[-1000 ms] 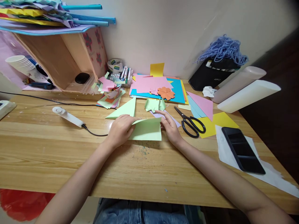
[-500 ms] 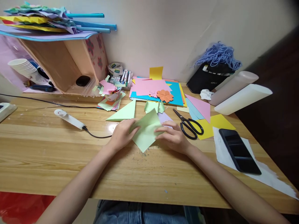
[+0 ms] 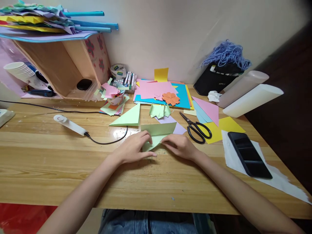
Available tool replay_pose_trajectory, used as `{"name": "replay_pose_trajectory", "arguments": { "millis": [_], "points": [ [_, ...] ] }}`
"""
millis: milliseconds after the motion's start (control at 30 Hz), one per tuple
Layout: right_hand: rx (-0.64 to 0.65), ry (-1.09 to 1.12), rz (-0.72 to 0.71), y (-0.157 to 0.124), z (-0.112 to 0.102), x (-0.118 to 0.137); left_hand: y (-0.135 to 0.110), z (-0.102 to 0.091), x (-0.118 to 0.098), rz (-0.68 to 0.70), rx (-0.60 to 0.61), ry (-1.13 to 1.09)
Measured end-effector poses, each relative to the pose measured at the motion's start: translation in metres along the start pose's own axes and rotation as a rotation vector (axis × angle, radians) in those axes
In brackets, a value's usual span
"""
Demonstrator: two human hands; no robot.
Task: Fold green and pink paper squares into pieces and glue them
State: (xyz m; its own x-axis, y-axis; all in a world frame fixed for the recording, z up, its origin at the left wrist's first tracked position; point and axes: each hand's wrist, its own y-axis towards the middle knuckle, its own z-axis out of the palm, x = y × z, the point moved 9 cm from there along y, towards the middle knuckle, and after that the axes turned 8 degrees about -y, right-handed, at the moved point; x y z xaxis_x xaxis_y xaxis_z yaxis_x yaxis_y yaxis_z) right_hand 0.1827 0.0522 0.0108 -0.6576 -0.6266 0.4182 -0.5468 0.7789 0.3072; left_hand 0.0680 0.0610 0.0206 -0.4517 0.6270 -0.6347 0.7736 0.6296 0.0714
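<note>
Light green folded paper sheet (image 3: pixel 159 130) lies flat mid-table on the wooden table (image 3: pixel 73 156). Left hand (image 3: pixel 135 148) at its 7 o'clock and right hand (image 3: pixel 180 146) at 4 o'clock press it down, fingers extended flat. Black scissors (image 3: pixel 197 128) lie at 3 o'clock.

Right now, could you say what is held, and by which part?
The left hand and right hand pin the green paper to the table by its near edge.

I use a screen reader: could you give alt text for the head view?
The left hand and right hand press a folded light green paper onto a wooden table. Black scissors lie to the right, a stack of coloured sheets behind.
</note>
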Motion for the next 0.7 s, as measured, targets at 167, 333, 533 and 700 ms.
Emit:
{"name": "replay_pose_trajectory", "arguments": {
  "millis": [167, 333, 533, 700],
  "points": [
    [0.098, 0.041, -0.014, -0.001, -0.01, -0.007, 0.0, 0.0, 0.004, 0.014, -0.01, 0.011],
    [0.159, 0.088, 0.043, -0.005, -0.019, -0.016, 0.0, 0.0, 0.007, -0.01, -0.005, 0.0],
    [0.041, 0.089, 0.26, -0.001, -0.014, -0.04, 0.003, -0.003, 0.02, -0.088, -0.155, -0.093],
    [-0.036, 0.037, 0.392, -0.001, -0.008, -0.054, 0.003, -0.001, 0.031, -0.177, -0.229, -0.109]
  ]
}}
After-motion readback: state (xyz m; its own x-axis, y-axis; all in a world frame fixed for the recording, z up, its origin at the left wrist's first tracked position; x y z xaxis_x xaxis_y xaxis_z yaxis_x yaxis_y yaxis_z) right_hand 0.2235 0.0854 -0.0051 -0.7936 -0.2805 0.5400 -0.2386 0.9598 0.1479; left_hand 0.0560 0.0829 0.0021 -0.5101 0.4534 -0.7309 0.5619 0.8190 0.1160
